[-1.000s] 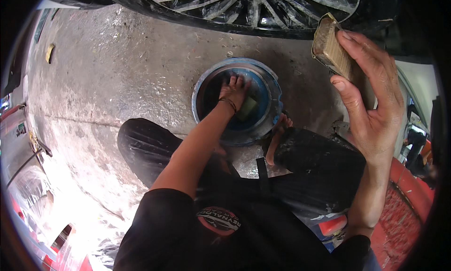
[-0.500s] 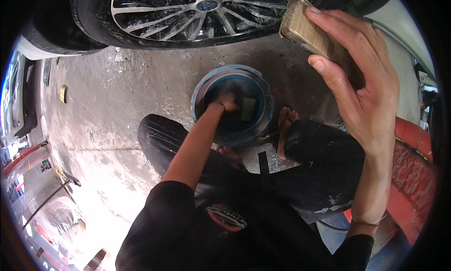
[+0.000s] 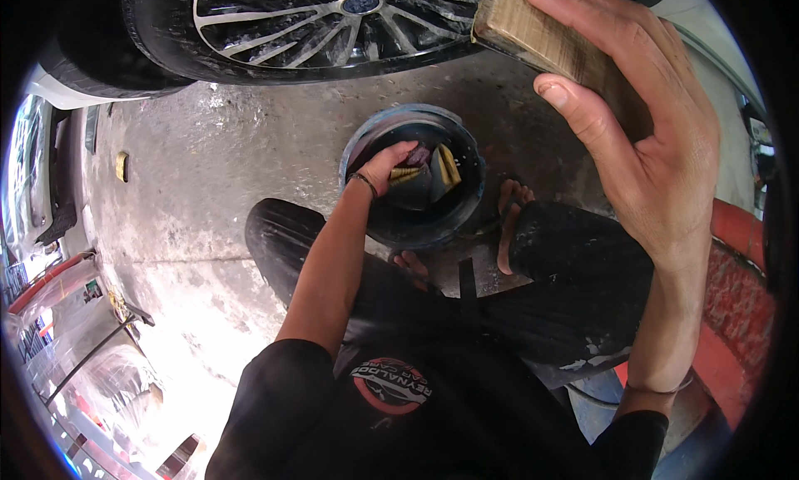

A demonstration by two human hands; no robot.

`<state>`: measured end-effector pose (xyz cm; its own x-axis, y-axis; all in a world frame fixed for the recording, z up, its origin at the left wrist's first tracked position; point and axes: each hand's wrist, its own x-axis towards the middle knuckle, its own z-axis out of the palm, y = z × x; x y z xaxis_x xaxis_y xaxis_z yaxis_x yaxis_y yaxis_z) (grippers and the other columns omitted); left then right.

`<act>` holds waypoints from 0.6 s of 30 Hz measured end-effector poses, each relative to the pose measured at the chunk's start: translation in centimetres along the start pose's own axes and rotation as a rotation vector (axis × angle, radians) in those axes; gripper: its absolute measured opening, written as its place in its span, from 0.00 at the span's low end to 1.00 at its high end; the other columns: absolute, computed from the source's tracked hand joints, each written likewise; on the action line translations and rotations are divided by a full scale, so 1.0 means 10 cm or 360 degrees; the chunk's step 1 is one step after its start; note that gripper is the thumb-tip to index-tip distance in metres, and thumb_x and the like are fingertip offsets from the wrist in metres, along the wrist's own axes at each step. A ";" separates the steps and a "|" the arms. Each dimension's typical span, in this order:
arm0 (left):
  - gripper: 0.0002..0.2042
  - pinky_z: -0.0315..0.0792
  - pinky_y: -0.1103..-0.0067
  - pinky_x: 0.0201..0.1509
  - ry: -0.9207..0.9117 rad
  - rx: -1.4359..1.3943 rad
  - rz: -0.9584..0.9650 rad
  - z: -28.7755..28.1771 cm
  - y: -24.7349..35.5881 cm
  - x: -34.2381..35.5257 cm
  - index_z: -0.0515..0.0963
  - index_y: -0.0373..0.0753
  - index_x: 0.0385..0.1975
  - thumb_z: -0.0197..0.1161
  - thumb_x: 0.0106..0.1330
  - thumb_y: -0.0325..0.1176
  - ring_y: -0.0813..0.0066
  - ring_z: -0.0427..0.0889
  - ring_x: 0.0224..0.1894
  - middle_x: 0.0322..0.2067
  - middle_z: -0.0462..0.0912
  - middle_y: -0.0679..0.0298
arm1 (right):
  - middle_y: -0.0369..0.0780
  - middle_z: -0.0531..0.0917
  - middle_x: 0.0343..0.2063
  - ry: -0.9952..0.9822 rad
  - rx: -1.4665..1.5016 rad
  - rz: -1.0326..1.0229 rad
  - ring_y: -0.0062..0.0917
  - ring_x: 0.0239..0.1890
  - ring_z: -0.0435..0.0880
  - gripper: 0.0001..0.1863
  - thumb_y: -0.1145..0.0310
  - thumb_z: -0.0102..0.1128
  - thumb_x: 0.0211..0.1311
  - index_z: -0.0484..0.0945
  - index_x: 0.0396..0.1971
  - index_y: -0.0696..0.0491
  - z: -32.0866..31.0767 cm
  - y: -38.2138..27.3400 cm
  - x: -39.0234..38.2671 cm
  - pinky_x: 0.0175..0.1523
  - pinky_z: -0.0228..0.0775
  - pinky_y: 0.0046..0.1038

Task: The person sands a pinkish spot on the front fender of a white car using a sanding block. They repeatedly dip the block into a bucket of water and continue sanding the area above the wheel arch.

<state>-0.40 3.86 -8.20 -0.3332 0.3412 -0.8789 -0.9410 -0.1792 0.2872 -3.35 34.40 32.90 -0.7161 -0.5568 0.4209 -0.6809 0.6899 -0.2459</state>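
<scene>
My left hand (image 3: 388,164) is inside a blue bucket (image 3: 474,168) on the floor, its fingers closed on a folded dark grey sheet (image 3: 410,195) with a yellowish striped side, which looks like sandpaper. Beside it in the bucket stands another folded piece (image 3: 445,165), grey and yellow. A small purplish scrap (image 3: 419,155) lies by my fingertips. Up at the right, my right hand (image 3: 645,114) grips a brown block (image 3: 545,35) with a wood-like grain, thumb along the near side and fingers over the top. What its far face touches is hidden.
A car wheel (image 3: 362,4) with silver spokes stands just beyond the bucket. My bent legs and bare feet (image 3: 516,197) flank the bucket. A small yellow piece (image 3: 121,166) lies on the concrete at far left. Red surfaces (image 3: 736,239) stand at my right.
My left hand has come up from deeper in the bucket, and the folded sheets now show. The right hand and its block have shifted slightly up and left in view.
</scene>
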 end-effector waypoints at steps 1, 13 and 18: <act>0.25 0.81 0.69 0.64 -0.0096 0.0050 0.0006 0.01 0.01 -0.03 0.87 0.42 0.60 0.72 0.73 0.53 0.69 0.88 0.57 0.55 0.91 0.62 | 0.44 0.89 0.62 -0.0001 -0.0001 0.0000 0.38 0.67 0.85 0.25 0.71 0.77 0.69 0.86 0.66 0.56 0.00 -0.02 -0.01 0.72 0.76 0.38; 0.22 0.76 0.70 0.73 -0.0421 0.1891 0.0297 -0.06 -0.08 -0.06 0.90 0.41 0.61 0.67 0.73 0.43 0.66 0.87 0.62 0.52 0.92 0.52 | 0.44 0.89 0.62 -0.0017 -0.0003 0.0031 0.38 0.68 0.85 0.25 0.71 0.77 0.70 0.86 0.66 0.56 0.01 -0.01 -0.01 0.73 0.76 0.38; 0.34 0.74 0.65 0.77 0.0841 0.2375 0.0397 -0.01 -0.35 0.28 0.81 0.43 0.75 0.67 0.73 0.54 0.54 0.87 0.68 0.61 0.89 0.41 | 0.44 0.89 0.63 -0.0033 -0.0022 0.0066 0.38 0.69 0.85 0.25 0.71 0.77 0.70 0.86 0.66 0.56 -0.01 0.00 -0.05 0.73 0.76 0.39</act>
<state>1.94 5.34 -11.72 -0.7211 0.0436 -0.6914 -0.1880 0.9483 0.2559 -2.96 34.69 32.79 -0.7468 -0.5371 0.3922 -0.6485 0.7189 -0.2504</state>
